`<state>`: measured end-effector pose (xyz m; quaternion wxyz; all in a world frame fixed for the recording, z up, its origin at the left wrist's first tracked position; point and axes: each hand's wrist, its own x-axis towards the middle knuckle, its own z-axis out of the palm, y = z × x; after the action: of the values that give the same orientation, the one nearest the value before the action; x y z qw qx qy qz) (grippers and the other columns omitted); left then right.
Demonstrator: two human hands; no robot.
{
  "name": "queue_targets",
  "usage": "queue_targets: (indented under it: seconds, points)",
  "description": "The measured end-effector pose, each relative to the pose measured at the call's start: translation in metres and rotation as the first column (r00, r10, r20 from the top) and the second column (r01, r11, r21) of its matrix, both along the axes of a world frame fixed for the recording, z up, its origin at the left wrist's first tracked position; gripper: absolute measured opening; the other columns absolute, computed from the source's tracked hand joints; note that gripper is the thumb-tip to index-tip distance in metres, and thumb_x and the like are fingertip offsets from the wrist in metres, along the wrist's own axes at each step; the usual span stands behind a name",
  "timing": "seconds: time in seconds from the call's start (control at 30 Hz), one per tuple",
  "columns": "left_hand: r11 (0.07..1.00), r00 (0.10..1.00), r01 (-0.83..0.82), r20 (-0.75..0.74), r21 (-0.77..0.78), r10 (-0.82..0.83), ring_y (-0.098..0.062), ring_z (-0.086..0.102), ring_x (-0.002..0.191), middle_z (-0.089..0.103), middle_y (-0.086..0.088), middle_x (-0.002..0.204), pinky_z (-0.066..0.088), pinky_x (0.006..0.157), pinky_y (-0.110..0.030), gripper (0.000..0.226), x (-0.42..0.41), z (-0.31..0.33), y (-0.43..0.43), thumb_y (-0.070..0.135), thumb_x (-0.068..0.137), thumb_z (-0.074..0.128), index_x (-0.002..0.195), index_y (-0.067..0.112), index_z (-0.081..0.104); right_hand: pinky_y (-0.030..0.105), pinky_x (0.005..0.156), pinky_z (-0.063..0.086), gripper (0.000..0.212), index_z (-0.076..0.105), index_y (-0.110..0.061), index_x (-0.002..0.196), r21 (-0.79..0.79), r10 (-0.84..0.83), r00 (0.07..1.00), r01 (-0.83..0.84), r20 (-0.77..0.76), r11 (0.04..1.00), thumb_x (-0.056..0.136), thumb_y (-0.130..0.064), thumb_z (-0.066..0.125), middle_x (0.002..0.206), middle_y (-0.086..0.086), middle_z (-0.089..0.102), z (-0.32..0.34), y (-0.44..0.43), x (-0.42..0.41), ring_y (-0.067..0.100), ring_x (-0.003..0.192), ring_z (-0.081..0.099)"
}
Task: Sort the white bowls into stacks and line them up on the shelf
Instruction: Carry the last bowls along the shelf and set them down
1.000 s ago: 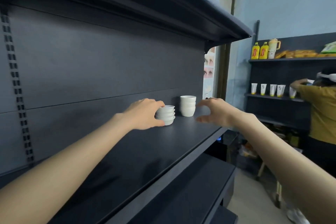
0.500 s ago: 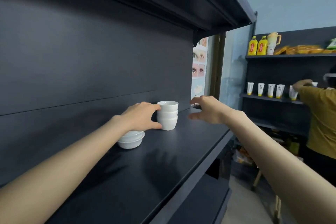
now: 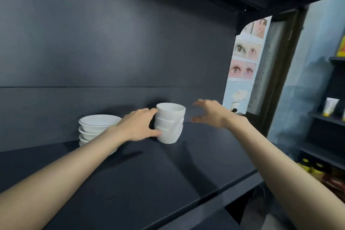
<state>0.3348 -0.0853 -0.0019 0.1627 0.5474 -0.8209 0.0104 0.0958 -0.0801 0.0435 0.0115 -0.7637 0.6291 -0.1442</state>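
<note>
Left hand [image 3: 138, 125] grips the 3-bowl stack [image 3: 170, 123] (right hand [image 3: 211, 114] hovers, fingers [image 3: 200, 102] spread).

A: wide stack [image 3: 95, 127] bottom-right hidden behind left forearm [image 3: 89, 155]. bowl count unclear.
B: ack. far-shelf tubes [image 3: 331, 106] blurred, cut by right edge, labels unreadable. both elbows out of frame.

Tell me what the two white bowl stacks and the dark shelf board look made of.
Taller stack of narrow white bowls: likely glazed ceramic or porcelain, smooth with soft sheen. Wider stack of white bowls: same look, thin dark rim line. Dark shelf board: matte painted metal or laminate; cannot tell which.
</note>
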Motion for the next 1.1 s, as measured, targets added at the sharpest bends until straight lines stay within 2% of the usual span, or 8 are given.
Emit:
queue_targets:
  seconds: [0.17,0.27,0.4,0.53,0.7,0.8,0.97,1.1]
  points:
    - [0.993,0.971,-0.088,-0.214,0.079,0.103,-0.024,0.040,0.133,0.038,-0.003,0.147,0.038,0.105,-0.042,0.096,-0.014,-0.019,-0.025,0.053,0.073,0.073,0.146,0.017,0.023,0.035,0.105,0.037,0.085,0.027,-0.017,0.147,0.041,0.141,0.967,-0.152,0.212,0.987,0.081,-0.050,0.069,0.149,0.007,0.037,-0.014,-0.045,-0.012,0.025,0.135,0.037]
    - [0.980,0.894,-0.070,-0.424,0.188,0.146,-0.019,0.029,0.142,0.022,-0.001,0.157,0.031,0.114,-0.041,0.120,-0.022,-0.043,-0.041,0.054,0.064,0.079,0.152,0.019,0.007,0.029,0.101,0.036,0.093,0.022,-0.019,0.150,0.051,0.189,0.908,-0.224,0.374,0.973,0.078,-0.049,0.072,0.151,0.007,0.035,-0.027,-0.066,-0.013,0.023,0.134,0.040]
    - [0.955,0.782,-0.017,-0.591,0.295,0.197,-0.016,0.029,0.142,0.020,0.003,0.157,0.031,0.114,-0.041,0.140,-0.034,-0.073,-0.060,0.067,0.044,0.078,0.153,0.023,0.001,0.026,0.097,0.038,0.102,0.019,-0.025,0.150,0.056,0.223,0.824,-0.294,0.521,0.954,0.070,-0.054,0.077,0.145,0.001,0.041,-0.045,-0.092,-0.010,0.018,0.123,0.051]
    - [0.958,0.645,0.049,-0.741,0.282,0.185,-0.009,0.045,0.128,0.043,0.013,0.141,0.043,0.105,-0.035,0.129,-0.048,-0.090,-0.077,0.060,0.039,0.087,0.145,0.033,0.018,0.036,0.106,0.040,0.113,0.016,-0.029,0.150,0.053,0.268,0.729,-0.384,0.629,0.922,0.062,-0.058,0.080,0.144,-0.003,0.042,-0.060,-0.114,-0.008,0.016,0.124,0.050]
    - [0.963,0.529,0.057,-0.826,0.264,0.195,0.005,0.052,0.109,0.051,0.019,0.124,0.048,0.072,-0.007,0.104,-0.068,-0.091,-0.081,0.033,0.051,0.089,0.133,0.030,0.025,0.039,0.105,0.043,0.123,0.013,-0.031,0.150,0.065,0.287,0.628,-0.475,0.723,0.878,0.052,-0.062,0.080,0.133,-0.012,0.042,-0.067,-0.136,-0.010,0.014,0.126,0.049]
    - [0.967,0.502,0.016,-0.838,0.255,0.213,0.004,0.055,0.108,0.054,0.016,0.123,0.049,0.071,-0.008,0.108,-0.074,-0.092,-0.081,0.037,0.044,0.088,0.134,0.027,0.029,0.033,0.089,0.053,0.111,0.020,-0.026,0.147,0.076,0.288,0.538,-0.555,0.792,0.828,0.059,-0.052,0.083,0.128,-0.016,0.052,-0.073,-0.144,-0.009,0.006,0.113,0.057]
    - [0.964,0.499,-0.049,-0.830,0.261,0.250,0.003,0.065,0.094,0.067,0.010,0.108,0.051,0.070,-0.013,0.070,-0.081,-0.084,-0.078,0.011,0.058,0.090,0.112,0.033,0.051,0.023,0.077,0.052,0.081,0.043,-0.026,0.127,0.022,0.327,0.469,-0.598,0.820,0.801,0.060,-0.050,0.080,0.112,-0.021,0.058,-0.076,-0.147,-0.010,-0.001,0.100,0.061]
    - [0.953,0.463,-0.134,-0.833,0.273,0.304,-0.004,0.065,0.100,0.068,0.009,0.110,0.055,0.079,-0.021,0.093,-0.084,-0.077,-0.071,0.033,0.037,0.091,0.121,0.024,0.053,0.022,0.074,0.051,0.073,0.046,-0.028,0.121,-0.035,0.369,0.439,-0.604,0.819,0.796,0.061,-0.047,0.084,0.111,-0.018,0.059,-0.073,-0.145,-0.012,0.002,0.099,0.062]
